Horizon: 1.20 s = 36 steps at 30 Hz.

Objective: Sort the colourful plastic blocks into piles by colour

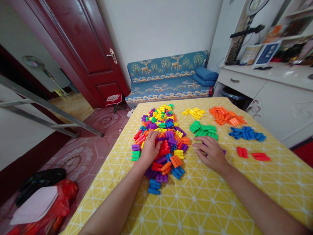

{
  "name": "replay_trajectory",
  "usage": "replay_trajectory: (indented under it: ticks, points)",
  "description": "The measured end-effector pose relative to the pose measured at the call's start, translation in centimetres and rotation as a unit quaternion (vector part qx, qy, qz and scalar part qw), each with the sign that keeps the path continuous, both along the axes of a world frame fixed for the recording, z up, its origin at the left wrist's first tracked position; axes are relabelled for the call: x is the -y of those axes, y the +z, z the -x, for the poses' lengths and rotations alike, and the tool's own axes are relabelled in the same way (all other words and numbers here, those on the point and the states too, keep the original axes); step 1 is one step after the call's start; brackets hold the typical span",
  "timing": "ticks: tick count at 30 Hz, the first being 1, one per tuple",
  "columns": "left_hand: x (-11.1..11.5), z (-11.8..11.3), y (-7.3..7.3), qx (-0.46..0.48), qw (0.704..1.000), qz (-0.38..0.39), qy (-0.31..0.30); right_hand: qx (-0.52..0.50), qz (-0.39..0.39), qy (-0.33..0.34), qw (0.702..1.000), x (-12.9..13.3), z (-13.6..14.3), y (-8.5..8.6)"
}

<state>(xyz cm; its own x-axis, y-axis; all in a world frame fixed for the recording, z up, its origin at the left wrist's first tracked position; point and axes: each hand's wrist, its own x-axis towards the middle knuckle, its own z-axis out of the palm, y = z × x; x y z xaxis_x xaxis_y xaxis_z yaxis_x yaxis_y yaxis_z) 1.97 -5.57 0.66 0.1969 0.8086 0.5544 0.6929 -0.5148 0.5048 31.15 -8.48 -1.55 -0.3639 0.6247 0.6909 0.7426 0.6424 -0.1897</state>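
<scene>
hand inspection: both hands low over plastic blocks, grips unconfirmed

left hand (150, 147): reaches in from 7 o'clock, palm down on the mixed heap (166, 147), fingers bent towards 1 o'clock, thumb set off from them. grip narrow; cannot tell whether a block is held.

right hand (210, 151): enters from 4 o'clock, low over the table, back of hand up, fingers parted and pointing to 9 o'clock. purple shows between and behind the fingers; cannot tell whether anything is gripped.

materials: blocks are smooth, glossy plastic, each a row of rounded tubes joined side by side. the mixed heap lies at the right hand's 9 o'clock, colours jumbled. sorted by colour around that hand: yellow blocks (194, 113) at 11, green blocks (204, 130) at 12, orange blocks (227, 116) at 1, blue blocks (246, 133) at 2, two red blocks (242, 152) at 3. all lie on a yellow tablecloth (186, 209) with a white triangle lattice.
</scene>
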Motion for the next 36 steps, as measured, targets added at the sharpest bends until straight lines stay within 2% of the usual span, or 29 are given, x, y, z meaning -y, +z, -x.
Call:
replay_trajectory:
  ticks: [3,6,8,10,13,17,19,22,25,27,29,30,32,34,36]
  points:
    - [-0.3,1.2,1.6,-0.007,1.0,-0.018,0.016,0.033,0.004,0.043,0.999,0.0,0.7,-0.2]
    - [-0.9,3.4,2.9,-0.017,0.997,-0.011,0.079,0.037,0.008,0.049,0.998,-0.2,0.8,-0.4]
    - [-1.5,5.2,3.3,-0.046,0.988,0.03,0.142,0.035,0.009,0.049,0.998,-0.3,0.8,-0.5]
    - [-2.1,6.8,3.3,-0.096,0.974,0.112,0.173,0.036,0.009,0.051,0.998,-0.3,0.8,-0.5]
    - [-2.5,8.1,2.9,-0.153,0.952,0.211,0.159,0.042,0.011,0.061,0.997,-0.5,0.9,-0.6]
    - [-2.6,8.1,2.5,-0.199,0.947,0.218,0.127,0.042,0.011,0.065,0.997,-0.6,1.0,-0.6]
    - [-2.7,8.0,2.2,-0.188,0.951,0.224,0.099,0.041,0.013,0.064,0.997,-0.7,0.9,-0.7]
    - [-3.1,8.4,1.4,-0.114,0.96,0.245,0.068,0.041,0.015,0.059,0.997,-0.6,0.8,-0.8]
    - [-3.6,8.7,0.7,-0.035,0.964,0.247,0.087,0.038,0.017,0.055,0.998,-0.6,0.8,-0.9]
    - [-3.7,8.5,0.7,0.036,0.968,0.222,0.116,0.035,0.017,0.056,0.998,-0.6,0.8,-1.0]
    - [-3.5,7.6,1.3,0.157,0.962,0.199,0.098,0.028,0.016,0.057,0.998,-0.6,0.9,-0.9]
    - [-3.2,6.9,1.7,0.231,0.95,0.198,0.064,0.022,0.014,0.056,0.998,-0.6,0.9,-0.9]
    - [-2.3,5.2,2.7,0.364,0.902,0.229,-0.037,0.009,0.009,0.056,0.998,-0.5,0.9,-0.7]
    - [-1.3,3.3,3.5,0.435,0.847,0.282,-0.12,-0.008,0.004,0.06,0.998,-0.4,0.9,-0.5]
    - [-0.3,1.7,3.8,0.464,0.806,0.325,-0.171,-0.039,0.003,0.067,0.997,-0.1,1.3,-0.3]
